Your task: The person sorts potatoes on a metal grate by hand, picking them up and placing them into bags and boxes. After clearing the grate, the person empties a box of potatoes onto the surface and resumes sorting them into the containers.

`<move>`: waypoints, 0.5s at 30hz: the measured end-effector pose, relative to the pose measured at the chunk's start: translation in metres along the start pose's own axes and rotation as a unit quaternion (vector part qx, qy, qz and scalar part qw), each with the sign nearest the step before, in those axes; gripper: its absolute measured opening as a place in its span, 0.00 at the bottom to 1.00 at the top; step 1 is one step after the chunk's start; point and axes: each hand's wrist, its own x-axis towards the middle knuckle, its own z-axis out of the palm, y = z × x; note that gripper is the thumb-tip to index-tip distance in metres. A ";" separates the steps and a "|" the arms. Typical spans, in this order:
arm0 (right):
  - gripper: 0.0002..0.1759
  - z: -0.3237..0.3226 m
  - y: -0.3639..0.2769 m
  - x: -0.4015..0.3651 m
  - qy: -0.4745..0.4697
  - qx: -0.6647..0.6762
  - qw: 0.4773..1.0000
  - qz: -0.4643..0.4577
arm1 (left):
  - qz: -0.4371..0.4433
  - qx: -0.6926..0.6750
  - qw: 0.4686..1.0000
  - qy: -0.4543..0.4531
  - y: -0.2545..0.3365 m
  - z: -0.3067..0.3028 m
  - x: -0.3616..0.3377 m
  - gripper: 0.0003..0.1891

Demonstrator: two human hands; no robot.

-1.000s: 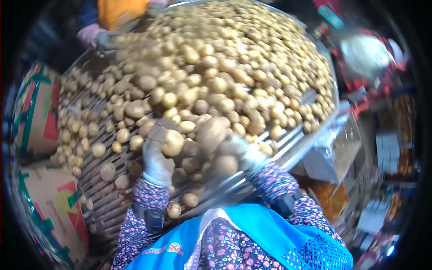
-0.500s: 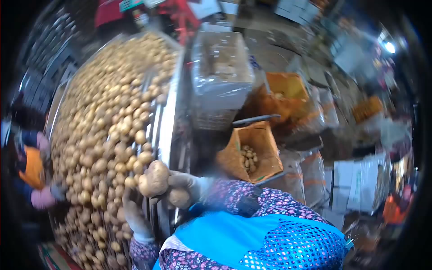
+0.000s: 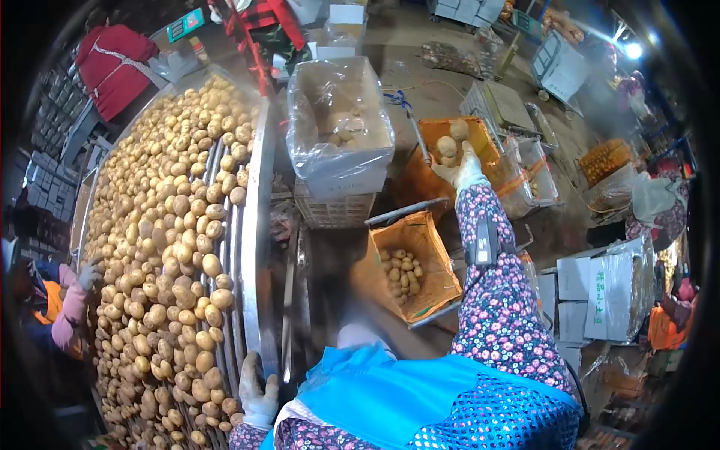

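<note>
My right hand (image 3: 466, 172) reaches out over the far orange-lined bag (image 3: 480, 141), its fingers and thumb apart. Right at the fingertips, over the bag's mouth, are a few large potatoes (image 3: 447, 146). My left hand (image 3: 259, 397), gloved and with thumb and fingers spread, is at the near end of the metal table rim (image 3: 259, 247), beside the rollers. A thick spread of potatoes (image 3: 161, 247) covers the sorting table to its left. Closer to me, another orange-lined bag (image 3: 439, 259) holds several smaller potatoes (image 3: 400, 271).
A plastic-lined carton (image 3: 345, 169) stands on a crate (image 3: 334, 208) beyond the near bag. White cartons (image 3: 596, 292) are stacked at right. Across the table is a co-worker's pink sleeve (image 3: 69, 304); a person in red (image 3: 112, 67) is at the far end.
My right hand has swung from the table rim out to the far bag with the large potatoes, and its fingers have spread. My left hand has drawn back toward me along the rim.
</note>
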 end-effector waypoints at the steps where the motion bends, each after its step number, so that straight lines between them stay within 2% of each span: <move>1: 0.26 -0.017 0.016 0.028 -0.116 -0.052 0.990 -0.056 | 0.005 0.007 1.000 0.008 -0.001 0.001 0.000 0.32; 2: 0.20 0.001 0.026 -0.007 -0.066 -0.033 0.997 0.016 | -0.006 0.004 1.000 0.016 -0.005 0.001 -0.001 0.32; 4: 0.18 -0.003 0.074 -0.022 -0.216 -0.041 0.973 0.068 | 0.107 0.108 0.987 0.054 -0.011 -0.003 -0.008 0.28; 5: 0.19 0.004 0.098 -0.039 -0.201 -0.057 0.973 0.098 | 0.030 -0.007 0.994 0.105 0.015 -0.003 -0.005 0.23; 6: 0.20 0.015 0.121 -0.063 -0.189 -0.079 0.970 0.134 | 0.048 -0.014 0.989 0.141 0.013 -0.004 -0.007 0.20; 7: 0.17 0.026 0.140 -0.084 -0.205 -0.084 0.961 0.165 | -0.022 -0.074 0.984 0.162 0.014 -0.003 -0.012 0.17; 8: 0.16 0.029 0.160 -0.090 -0.330 -0.041 0.919 0.211 | 0.088 0.096 0.971 0.200 0.017 -0.010 -0.012 0.16; 9: 0.23 0.037 0.183 -0.096 -0.313 -0.127 0.925 0.177 | 0.000 0.042 0.979 0.200 0.025 -0.017 -0.024 0.16; 11: 0.30 0.073 0.204 -0.153 -0.366 -0.215 0.893 0.149 | 0.002 0.079 0.969 0.232 0.023 -0.031 -0.043 0.16; 12: 0.29 0.091 0.216 -0.177 -0.379 -0.268 0.875 0.135 | 0.013 0.116 0.960 0.256 0.022 -0.037 -0.053 0.16; 15: 0.25 0.129 0.250 -0.250 -0.452 -0.358 0.811 0.100 | -0.034 0.160 0.948 0.272 0.018 -0.056 -0.084 0.16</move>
